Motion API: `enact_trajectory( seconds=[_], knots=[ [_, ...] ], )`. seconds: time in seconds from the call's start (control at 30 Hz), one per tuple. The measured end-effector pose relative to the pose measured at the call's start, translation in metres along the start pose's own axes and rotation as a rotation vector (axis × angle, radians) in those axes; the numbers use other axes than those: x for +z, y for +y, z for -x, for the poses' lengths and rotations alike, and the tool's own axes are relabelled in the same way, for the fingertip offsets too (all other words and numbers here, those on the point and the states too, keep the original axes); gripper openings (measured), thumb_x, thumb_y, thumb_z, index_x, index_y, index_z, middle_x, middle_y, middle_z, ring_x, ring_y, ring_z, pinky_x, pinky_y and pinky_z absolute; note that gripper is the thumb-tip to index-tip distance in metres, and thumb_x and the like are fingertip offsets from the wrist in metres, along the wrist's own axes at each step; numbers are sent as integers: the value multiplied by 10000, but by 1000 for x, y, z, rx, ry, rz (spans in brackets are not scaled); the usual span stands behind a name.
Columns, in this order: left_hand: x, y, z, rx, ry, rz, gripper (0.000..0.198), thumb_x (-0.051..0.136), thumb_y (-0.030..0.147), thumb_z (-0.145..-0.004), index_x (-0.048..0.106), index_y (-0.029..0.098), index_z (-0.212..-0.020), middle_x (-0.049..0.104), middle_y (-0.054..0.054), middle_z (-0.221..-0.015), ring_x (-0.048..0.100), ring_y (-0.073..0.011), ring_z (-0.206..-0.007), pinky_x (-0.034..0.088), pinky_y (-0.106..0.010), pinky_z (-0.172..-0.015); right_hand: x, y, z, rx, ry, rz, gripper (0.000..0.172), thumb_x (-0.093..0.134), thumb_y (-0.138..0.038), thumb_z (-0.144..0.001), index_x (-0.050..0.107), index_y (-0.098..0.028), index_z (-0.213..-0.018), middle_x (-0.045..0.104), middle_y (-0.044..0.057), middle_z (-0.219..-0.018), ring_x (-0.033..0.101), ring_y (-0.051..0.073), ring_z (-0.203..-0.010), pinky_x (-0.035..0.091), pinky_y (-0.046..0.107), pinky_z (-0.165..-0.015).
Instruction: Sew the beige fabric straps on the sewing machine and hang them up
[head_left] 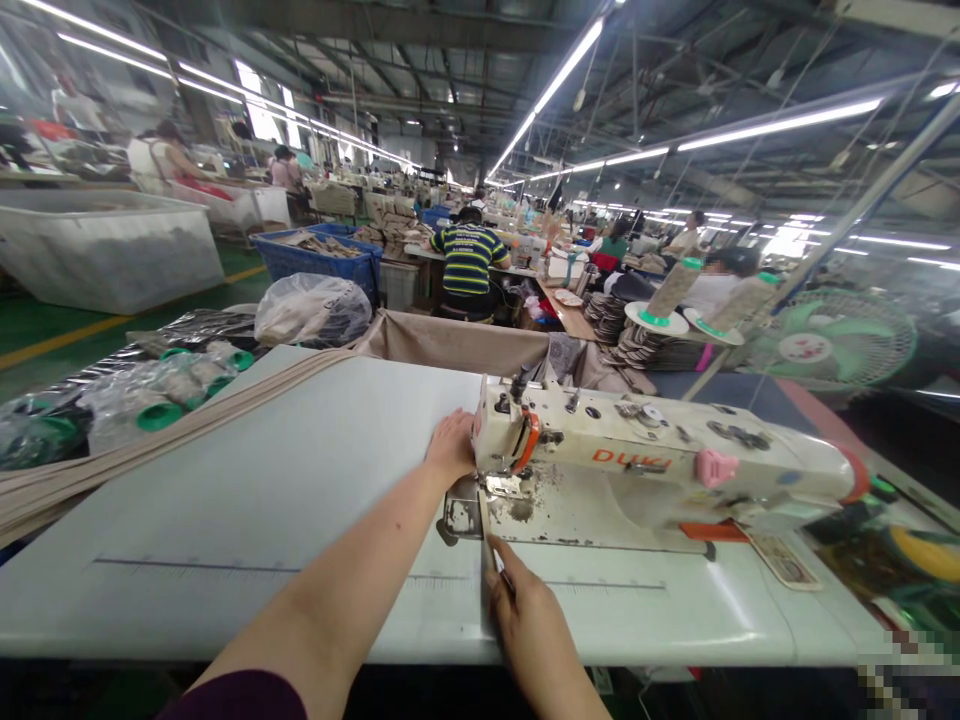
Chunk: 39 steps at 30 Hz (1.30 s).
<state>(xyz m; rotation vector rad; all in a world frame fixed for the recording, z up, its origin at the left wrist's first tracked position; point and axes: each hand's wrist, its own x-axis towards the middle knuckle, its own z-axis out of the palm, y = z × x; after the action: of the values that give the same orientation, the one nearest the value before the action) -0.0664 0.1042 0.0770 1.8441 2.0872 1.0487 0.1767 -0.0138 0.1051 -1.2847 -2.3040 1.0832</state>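
Note:
Thumb and fingers of my right hand (529, 605) pinch a narrow beige fabric strip (484, 512) at the table's front. The strip runs away from me to the needle area of a white sewing machine (600, 445). My left hand (451, 445) reaches past the left side of the machine head, its back toward me. The head hides its fingertips, so whether it grips anything cannot be made out. Both hands are over the pale sewing table (300, 500), which has a ruler line printed along its front.
Long beige strips (300, 385) drape over the table's left edge, beside bagged thread cones (172, 390). Two thread cones (671, 290) stand behind the machine, with a green fan (832, 340) at right. A fabric-lined bin (465, 338) and a co-worker in a striped shirt (470, 262) are ahead.

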Motion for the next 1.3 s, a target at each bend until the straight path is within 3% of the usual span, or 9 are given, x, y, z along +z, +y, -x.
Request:
enact_trajectory(
  seconds=[0.27,0.43,0.67,0.77,0.9,1.03,1.17,1.3],
  knots=[
    [-6,-3,1,23,-100,12,463,740,137,-722,741,259,-1168,662,-95,-1379,521,-363,-1379,270,-586,-1236,1,-6,-8,53,0,-50,542,391,-341,-981,546,-160,-1468,715,147,-1311,681,312,-1207,503,426,-1024],
    [-7,-3,0,16,-72,43,501,667,115,-771,729,287,-1237,673,-80,-1373,536,-336,-1366,237,-595,-1249,3,-8,-11,65,20,-54,515,409,-346,-985,567,-198,-1452,734,111,-1287,694,284,-1193,514,382,-1016],
    [-5,-2,1,21,-31,122,438,674,88,-745,774,251,-1139,698,-92,-1312,549,-348,-1338,197,-592,-1266,6,-8,-14,99,29,-12,510,414,-298,-980,564,-195,-1456,749,120,-1249,705,319,-1163,521,420,-986],
    [-8,0,1,13,-15,179,327,664,84,-738,801,224,-1000,730,-93,-1222,591,-323,-1269,314,-523,-1228,7,-8,-16,106,36,-3,507,406,-296,-985,556,-202,-1460,745,119,-1252,703,315,-1162,515,421,-992],
    [-12,-2,1,-62,35,283,181,626,92,-737,769,195,-778,742,-80,-1085,648,-244,-1085,504,-366,-1022,7,-7,-14,9,148,-17,486,404,-308,-991,583,-168,-1420,691,150,-1309,657,289,-1209,496,409,-1043],
    [-16,-5,8,-218,149,397,111,637,192,-771,693,186,-674,710,-67,-978,640,-214,-937,509,-336,-886,6,-2,-9,-25,272,-3,441,476,-336,-969,630,-179,-1352,671,149,-1215,664,281,-1107,529,408,-1002],
    [-19,-4,28,-352,238,564,228,630,394,-836,685,193,-744,690,-27,-829,629,-213,-858,487,-329,-823,6,-1,-9,-113,389,-75,383,517,-276,-939,663,-161,-1274,634,160,-1260,616,264,-1196,493,389,-1071],
    [-27,0,56,-442,288,752,362,665,537,-818,669,178,-775,679,-16,-754,633,-203,-773,493,-315,-756,7,-12,-11,-192,309,-171,270,547,-292,-934,712,-177,-1115,679,133,-1150,638,254,-1094,508,376,-998]
  ],
)
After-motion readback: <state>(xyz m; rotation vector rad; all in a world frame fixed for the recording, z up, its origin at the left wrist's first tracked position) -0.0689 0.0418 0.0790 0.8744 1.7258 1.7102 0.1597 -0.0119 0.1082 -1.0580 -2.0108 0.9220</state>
